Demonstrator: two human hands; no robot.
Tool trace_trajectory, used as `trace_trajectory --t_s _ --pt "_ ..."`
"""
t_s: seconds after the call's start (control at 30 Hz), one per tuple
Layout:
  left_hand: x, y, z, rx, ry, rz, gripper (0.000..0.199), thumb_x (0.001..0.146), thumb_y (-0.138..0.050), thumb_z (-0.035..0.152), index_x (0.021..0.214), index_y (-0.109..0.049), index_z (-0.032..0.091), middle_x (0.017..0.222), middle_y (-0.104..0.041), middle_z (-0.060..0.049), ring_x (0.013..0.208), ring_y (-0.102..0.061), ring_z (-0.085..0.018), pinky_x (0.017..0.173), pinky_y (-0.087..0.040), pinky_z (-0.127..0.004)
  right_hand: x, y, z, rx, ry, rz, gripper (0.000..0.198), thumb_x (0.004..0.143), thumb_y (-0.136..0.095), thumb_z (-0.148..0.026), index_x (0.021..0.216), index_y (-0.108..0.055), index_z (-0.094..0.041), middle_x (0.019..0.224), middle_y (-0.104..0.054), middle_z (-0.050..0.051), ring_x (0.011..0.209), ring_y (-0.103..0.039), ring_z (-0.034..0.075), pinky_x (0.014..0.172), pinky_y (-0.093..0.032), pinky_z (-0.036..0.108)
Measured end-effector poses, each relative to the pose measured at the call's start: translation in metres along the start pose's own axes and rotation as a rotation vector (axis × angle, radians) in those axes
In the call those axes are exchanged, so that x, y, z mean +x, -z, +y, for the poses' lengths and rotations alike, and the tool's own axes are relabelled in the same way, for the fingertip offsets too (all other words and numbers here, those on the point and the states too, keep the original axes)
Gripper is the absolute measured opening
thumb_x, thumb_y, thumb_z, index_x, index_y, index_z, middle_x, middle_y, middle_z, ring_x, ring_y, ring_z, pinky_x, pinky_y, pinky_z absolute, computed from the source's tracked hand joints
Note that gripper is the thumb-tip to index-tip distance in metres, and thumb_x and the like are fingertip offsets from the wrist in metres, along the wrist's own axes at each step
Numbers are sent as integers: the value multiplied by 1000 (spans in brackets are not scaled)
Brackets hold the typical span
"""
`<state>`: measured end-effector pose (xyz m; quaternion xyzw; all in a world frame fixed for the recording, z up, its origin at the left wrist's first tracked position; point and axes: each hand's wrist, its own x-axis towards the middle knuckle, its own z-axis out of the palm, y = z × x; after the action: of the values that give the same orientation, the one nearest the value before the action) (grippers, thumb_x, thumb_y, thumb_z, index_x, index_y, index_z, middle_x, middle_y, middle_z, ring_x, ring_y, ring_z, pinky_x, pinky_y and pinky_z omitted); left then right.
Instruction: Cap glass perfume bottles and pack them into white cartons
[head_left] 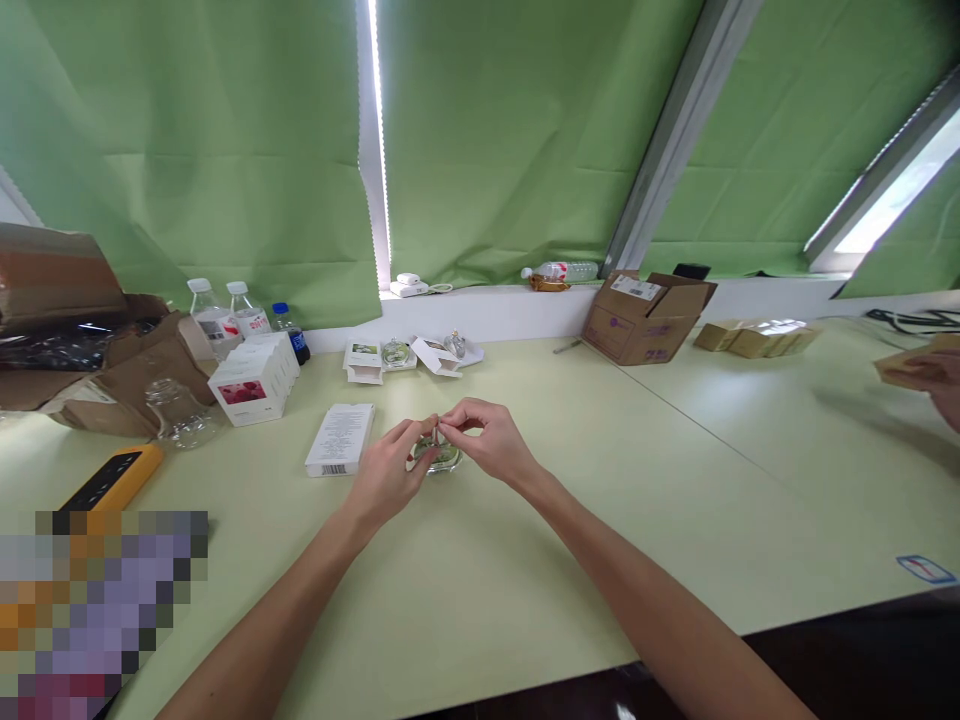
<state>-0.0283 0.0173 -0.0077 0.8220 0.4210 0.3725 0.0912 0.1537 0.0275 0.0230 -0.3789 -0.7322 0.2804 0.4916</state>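
Observation:
A small, squat clear glass bottle (445, 460) with greenish contents stands on the table between my hands. My left hand (388, 474) is closed around the bottle's near-left side and neck, thumb low and index finger at the top. From the right, my right hand (491, 443) pinches at the top of the neck, its fingertips meeting those of the left. Whatever small part sits in that pinch is mostly hidden by the fingers. Just left of my left hand lies a flat white carton (340, 440) with printed text and a barcode.
Behind are opened small white boxes (364, 361) beside a glass bottle (396, 352). White cartons (259, 378), drink bottles (247, 310) and a clear jar (178, 412) stand left, near a yellow-black device (112, 480). A cardboard box (634, 325) sits back right; another person's hand (949, 385) shows far right.

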Motion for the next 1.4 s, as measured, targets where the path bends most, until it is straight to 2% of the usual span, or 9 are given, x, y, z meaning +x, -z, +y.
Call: trace_trajectory --t_s 0.27,0.6,0.8,0.97,1.17,1.3,1.4 --pt "0 0 0 6 -12 12 36 91 -48 32 126 -48 28 103 -64 -2 67 -59 -10 64 -52 -26 -1 -3 1 -25 28 39 18 81 -61 -32 68 -62 -20 75 -64 4 72 -62 17 67 -55 32" --pt "1 0 2 -15 8 1 34 91 -48 31 125 -49 28 106 -63 -2 72 -59 -11 64 -52 -25 -3 -8 -3 -117 96 102 17 81 -59 -24 64 -57 -22 70 -61 3 73 -60 18 66 -54 32" --pt "1 1 2 -5 -17 10 33 91 -49 30 124 -49 27 105 -64 -3 79 -62 -13 66 -52 -25 -3 -7 -1 -149 106 88 14 81 -58 -22 67 -58 -21 71 -62 3 73 -59 18 62 -53 30" --pt "2 4 3 27 8 -4 33 91 -48 30 124 -49 29 107 -65 -2 78 -63 -13 65 -52 -26 -3 -3 0 -185 96 45 8 84 -57 -25 79 -63 -21 77 -65 2 73 -61 16 64 -52 29" --pt "2 9 8 -41 43 -36 39 90 -48 33 129 -43 29 105 -66 -2 87 -64 -15 71 -53 -28 -2 2 1 -224 39 -34 17 89 -48 -26 96 -62 -21 87 -67 2 70 -60 13 61 -50 26" --pt "2 10 8 -57 85 1 35 93 -41 32 127 -44 28 103 -67 -1 86 -64 -15 75 -52 -30 1 13 2 -298 10 -129 23 85 -49 -20 104 -62 -22 101 -67 3 68 -58 12 60 -47 26" --pt "4 13 3 3 135 76 32 92 -43 34 123 -49 27 104 -67 -1 88 -64 -16 77 -50 -31 1 18 1 -347 -42 -254 26 81 -57 -28 107 -61 -24 104 -66 3 64 -55 12 58 -45 26"
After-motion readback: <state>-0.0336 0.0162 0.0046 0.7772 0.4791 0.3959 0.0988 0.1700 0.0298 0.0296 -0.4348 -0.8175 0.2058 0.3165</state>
